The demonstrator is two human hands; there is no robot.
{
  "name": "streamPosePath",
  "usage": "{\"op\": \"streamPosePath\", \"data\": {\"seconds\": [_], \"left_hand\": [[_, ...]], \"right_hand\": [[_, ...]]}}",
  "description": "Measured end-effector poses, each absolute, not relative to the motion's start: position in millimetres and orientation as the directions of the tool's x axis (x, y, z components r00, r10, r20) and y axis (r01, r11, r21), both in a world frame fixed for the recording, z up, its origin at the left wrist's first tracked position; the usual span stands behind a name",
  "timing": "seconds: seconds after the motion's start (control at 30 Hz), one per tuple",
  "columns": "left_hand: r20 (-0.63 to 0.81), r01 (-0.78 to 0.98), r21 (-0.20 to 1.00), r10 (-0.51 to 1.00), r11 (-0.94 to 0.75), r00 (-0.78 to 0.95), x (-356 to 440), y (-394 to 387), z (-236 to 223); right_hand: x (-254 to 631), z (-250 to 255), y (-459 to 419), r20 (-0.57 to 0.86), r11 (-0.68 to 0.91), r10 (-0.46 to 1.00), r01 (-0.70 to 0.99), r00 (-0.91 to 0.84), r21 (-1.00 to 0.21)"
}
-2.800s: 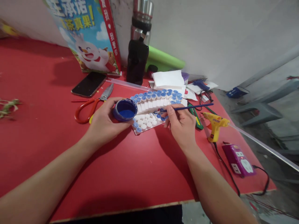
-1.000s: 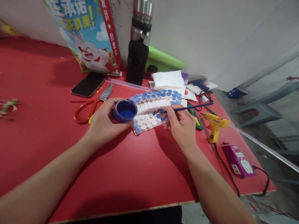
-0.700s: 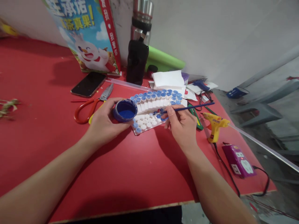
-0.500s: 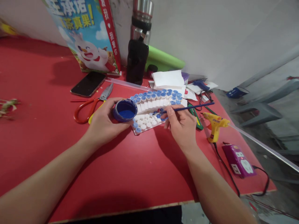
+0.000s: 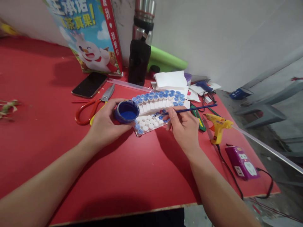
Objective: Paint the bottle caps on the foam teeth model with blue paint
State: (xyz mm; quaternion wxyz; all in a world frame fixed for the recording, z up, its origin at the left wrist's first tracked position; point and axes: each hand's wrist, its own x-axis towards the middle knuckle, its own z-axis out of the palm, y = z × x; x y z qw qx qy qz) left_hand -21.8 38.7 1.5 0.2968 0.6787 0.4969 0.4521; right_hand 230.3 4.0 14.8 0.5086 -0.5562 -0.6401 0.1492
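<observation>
Blue paint jar (image 5: 127,112), left hand (image 5: 104,124) gripping
</observation>
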Motion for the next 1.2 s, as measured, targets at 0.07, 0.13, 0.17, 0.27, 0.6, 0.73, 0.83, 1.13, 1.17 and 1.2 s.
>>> {"op": "streamPosePath", "data": {"seconds": [0.07, 0.13, 0.17, 0.27, 0.6, 0.73, 0.83, 1.13, 1.17, 1.2], "left_hand": [[0.317, 0.404, 0.853, 0.943, -0.329, 0.099, -22.0, 38.9, 1.2], [0.309, 0.407, 0.855, 0.946, -0.322, 0.1, -22.3, 39.0, 1.3], [0.304, 0.407, 0.856, 0.947, -0.318, 0.1, -22.4, 38.9, 1.4], [0.293, 0.403, 0.862, 0.951, -0.307, 0.098, -22.4, 38.1, 2.0], [0.3, 0.404, 0.859, 0.949, -0.313, 0.097, -21.9, 39.3, 0.8], [0.305, 0.406, 0.856, 0.947, -0.321, 0.104, -22.2, 38.9, 0.9], [0.311, 0.416, 0.851, 0.946, -0.321, 0.093, -22.2, 38.5, 1.1], [0.311, 0.406, 0.856, 0.946, -0.321, 0.093, -21.8, 39.0, 0.4], [0.313, 0.402, 0.856, 0.945, -0.324, 0.095, -21.8, 39.0, 0.4], [0.315, 0.399, 0.857, 0.944, -0.327, 0.098, -21.8, 39.1, 0.3]], "right_hand": [[230.8, 15.5, 4.4, 0.489, 0.34, 0.862, 0.558, 0.137, -0.757], [231.4, 16.4, 4.7, 0.483, 0.332, 0.864, 0.561, 0.141, -0.758], [231.7, 16.9, 4.9, 0.482, 0.326, 0.864, 0.566, 0.148, -0.758], [232.7, 18.0, 5.0, 0.492, 0.322, 0.856, 0.582, 0.157, -0.747], [231.1, 17.5, 4.5, 0.493, 0.335, 0.858, 0.572, 0.142, -0.748], [231.0, 16.7, 4.7, 0.504, 0.347, 0.852, 0.57, 0.141, -0.745], [231.0, 16.1, 4.5, 0.504, 0.355, 0.854, 0.559, 0.133, -0.749], [230.6, 15.8, 3.4, 0.497, 0.353, 0.859, 0.559, 0.124, -0.75], [230.4, 15.8, 3.3, 0.498, 0.351, 0.857, 0.56, 0.13, -0.751], [230.2, 15.8, 3.1, 0.5, 0.352, 0.855, 0.558, 0.135, -0.751]]}}
